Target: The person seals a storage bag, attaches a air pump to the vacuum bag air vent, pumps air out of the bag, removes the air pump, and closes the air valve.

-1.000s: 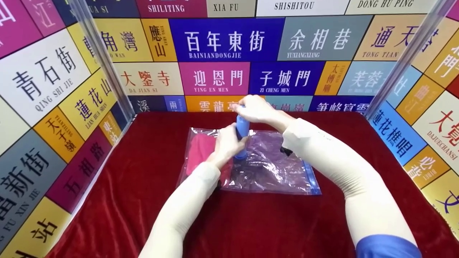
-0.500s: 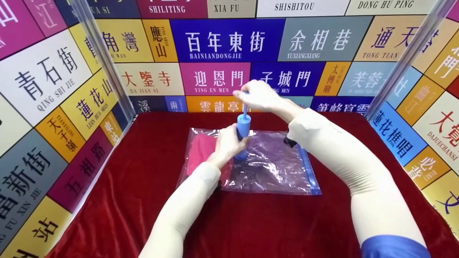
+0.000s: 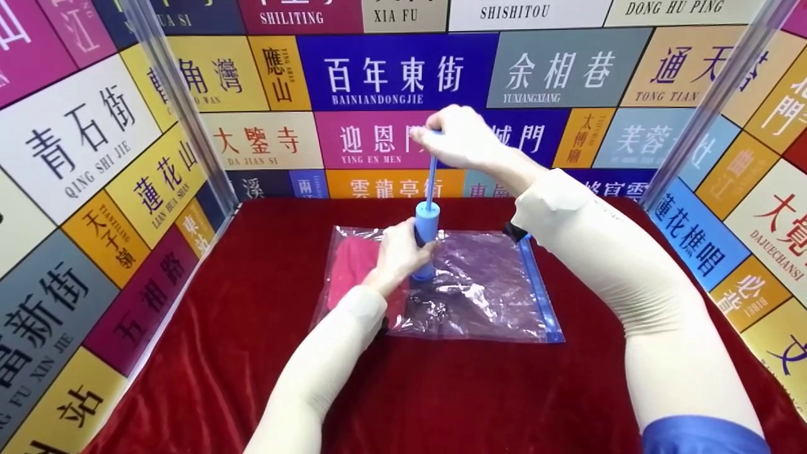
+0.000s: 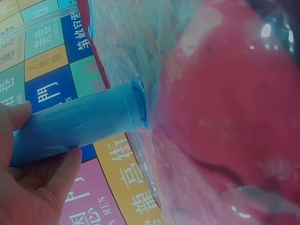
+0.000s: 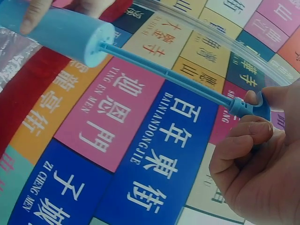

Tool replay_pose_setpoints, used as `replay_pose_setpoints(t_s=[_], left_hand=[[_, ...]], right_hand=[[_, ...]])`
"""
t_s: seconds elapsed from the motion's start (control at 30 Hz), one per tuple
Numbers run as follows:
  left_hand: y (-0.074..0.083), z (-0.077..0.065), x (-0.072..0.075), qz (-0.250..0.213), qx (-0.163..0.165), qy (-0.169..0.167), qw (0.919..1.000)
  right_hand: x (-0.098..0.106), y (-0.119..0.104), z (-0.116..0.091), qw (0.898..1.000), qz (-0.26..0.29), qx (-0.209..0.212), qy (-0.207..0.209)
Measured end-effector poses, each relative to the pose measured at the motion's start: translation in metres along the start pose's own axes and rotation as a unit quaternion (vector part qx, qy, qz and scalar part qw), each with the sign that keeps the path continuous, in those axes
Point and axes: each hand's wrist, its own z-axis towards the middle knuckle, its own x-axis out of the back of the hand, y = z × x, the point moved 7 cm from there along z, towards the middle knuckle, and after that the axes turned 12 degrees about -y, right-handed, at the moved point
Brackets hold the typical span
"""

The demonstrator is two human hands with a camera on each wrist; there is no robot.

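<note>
"What can you read back there?"

"BAINIANDONGJIE on a blue panel (image 3: 391, 70), YING EN MEN on the pink panel (image 3: 356, 140) below."

"And the hands?"

"Left hand (image 3: 403, 249) wrapped round the blue pump (image 3: 427, 221), upright on the clear bag (image 3: 482, 284) on the red-draped counter (image 3: 473, 403). Right hand (image 3: 457, 135) grips the handle (image 5: 241, 108) above, the rod (image 5: 164, 72) well out."

"Anything the head view misses?"

"Small holes in the pump's top, from the right wrist. The left wrist view shows its rimmed lower end (image 4: 126, 105) at the plastic, near the pink bundle (image 4: 234, 93) inside."
</note>
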Motion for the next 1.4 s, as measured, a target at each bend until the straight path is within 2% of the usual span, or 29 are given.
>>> replay_pose_setpoints(t_s=[0.2,0.53,0.83,1.2,1.4], left_hand=[[0.002,0.0,0.002,0.001,-0.004,0.009,1.0],[0.002,0.001,0.0,-0.002,0.001,0.001,1.0],[0.001,0.002,-0.001,-0.019,0.01,-0.009,0.9997],[0.0,0.003,0.001,-0.002,0.006,0.0,1.0],[0.0,0.002,0.0,-0.012,0.011,-0.007,0.9998]], right_hand=[[0.016,-0.008,-0.002,1.0,-0.008,-0.006,0.027],[0.034,-0.008,-0.009,0.996,0.014,0.008,0.083],[0.032,-0.003,-0.01,0.992,0.048,0.013,0.112],[0.029,-0.002,-0.009,0.991,0.038,0.011,0.128],[0.027,0.002,-0.008,0.991,0.038,0.005,0.132]])
